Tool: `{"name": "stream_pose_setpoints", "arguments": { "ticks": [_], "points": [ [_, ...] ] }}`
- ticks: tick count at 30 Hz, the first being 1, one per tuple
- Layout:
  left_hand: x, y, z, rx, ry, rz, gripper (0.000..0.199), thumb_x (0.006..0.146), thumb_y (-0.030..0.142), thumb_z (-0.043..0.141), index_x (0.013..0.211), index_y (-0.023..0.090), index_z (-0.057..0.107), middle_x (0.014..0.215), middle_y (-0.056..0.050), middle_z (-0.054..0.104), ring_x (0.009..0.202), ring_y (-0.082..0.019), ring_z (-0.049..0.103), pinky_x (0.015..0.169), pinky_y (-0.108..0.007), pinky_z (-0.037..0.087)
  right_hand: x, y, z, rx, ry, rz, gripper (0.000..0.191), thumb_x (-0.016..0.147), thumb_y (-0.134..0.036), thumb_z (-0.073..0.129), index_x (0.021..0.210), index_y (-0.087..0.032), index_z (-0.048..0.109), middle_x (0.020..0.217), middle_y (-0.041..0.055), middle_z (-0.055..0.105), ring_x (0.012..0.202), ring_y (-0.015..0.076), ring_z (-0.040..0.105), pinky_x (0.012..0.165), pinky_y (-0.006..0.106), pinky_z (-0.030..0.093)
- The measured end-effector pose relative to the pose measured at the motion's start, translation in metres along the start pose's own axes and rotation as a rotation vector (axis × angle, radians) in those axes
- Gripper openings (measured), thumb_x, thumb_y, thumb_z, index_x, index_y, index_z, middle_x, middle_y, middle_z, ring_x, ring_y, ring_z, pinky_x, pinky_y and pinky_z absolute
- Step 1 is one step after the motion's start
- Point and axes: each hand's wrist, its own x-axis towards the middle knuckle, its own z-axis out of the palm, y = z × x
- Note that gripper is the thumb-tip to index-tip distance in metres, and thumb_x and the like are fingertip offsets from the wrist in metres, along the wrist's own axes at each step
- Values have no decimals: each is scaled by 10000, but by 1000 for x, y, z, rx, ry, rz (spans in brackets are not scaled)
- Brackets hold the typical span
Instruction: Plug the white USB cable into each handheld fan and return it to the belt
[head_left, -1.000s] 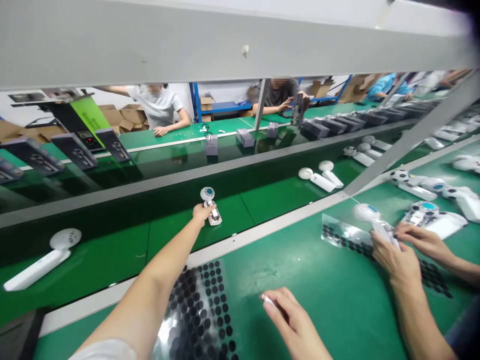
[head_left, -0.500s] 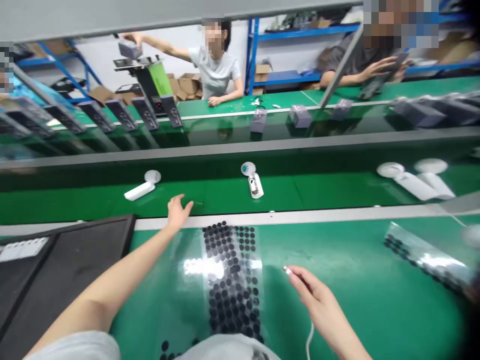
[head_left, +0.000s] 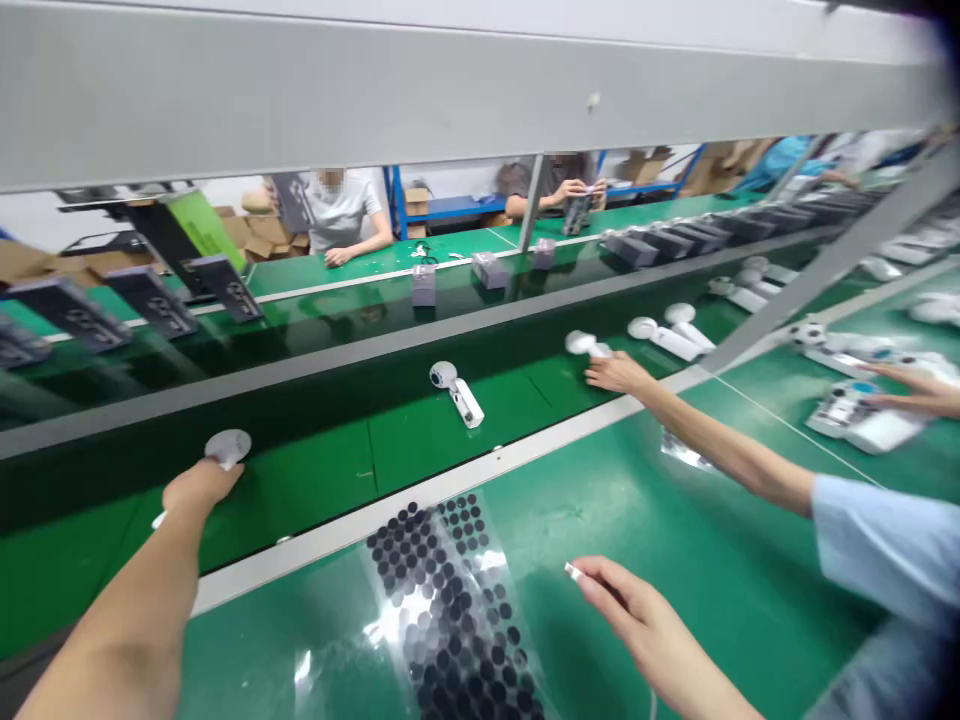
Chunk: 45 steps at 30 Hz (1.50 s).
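My left hand (head_left: 199,487) reaches out over the green conveyor belt and is closed around a white device with a round head (head_left: 229,446). The device's round end shows past my fingers; most of its body is hidden under the hand. Over the work surface, my right hand (head_left: 626,605) pinches the small plug of a white cable (head_left: 574,571) between thumb and fingers. Another white device (head_left: 466,402), its body open on top, lies on the belt between my hands. Clear sheets with black round pads (head_left: 450,610) lie left of my right hand.
A co-worker's hand (head_left: 619,374) at the right touches a white device on the belt. More white devices (head_left: 664,338) lie beyond it. Grey boxes (head_left: 491,270) line the farther belt. A slanting metal post (head_left: 817,265) stands at right, under a wide overhead beam (head_left: 450,100).
My left hand has moved left and closed on a white device. My right hand still pinches the cable plug. The view has turned right, and a co-worker's arm now reaches in.
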Motion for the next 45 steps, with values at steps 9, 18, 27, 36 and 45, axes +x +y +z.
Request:
{"name": "stream_pose_setpoints", "arguments": {
  "ticks": [9,18,27,36,45],
  "points": [
    [-161,134,37,-29,-181,545,401,692,445,536,1029,240,606,753,-112,614,731,-316,558,643,-396,378,16,-33,32,531,35,133,355,659,-356,703,905,-158,542,888,19,576,527,49,382,419,174,240],
    [-315,216,23,-156,-276,888,491,746,339,551,1207,176,509,922,-164,629,859,-319,538,749,-449,358,2,-46,22,760,-133,4,479,553,-207,785,983,-157,581,801,-8,606,681,94,539,571,181,416],
    [-338,215,-6,-942,-1558,340,577,516,385,787,974,153,525,729,-6,602,622,-131,540,567,-238,411,-10,-44,-11,829,-624,-281,715,374,-308,853,1023,-158,594,903,34,622,787,164,572,692,270,447],
    [-340,227,-5,-1341,-936,-358,422,718,557,579,846,159,521,618,-6,576,456,-128,549,404,-232,433,-22,-48,-13,195,-285,-170,260,877,-378,430,932,-184,593,630,-42,468,479,68,355,467,224,295],
    [-349,233,-7,-1352,-777,-169,365,713,461,642,952,203,542,626,56,492,480,-65,478,442,-179,409,-56,-60,3,154,-375,-336,91,868,-259,467,823,-189,504,619,-42,566,587,92,525,612,244,422]
  ]
}}
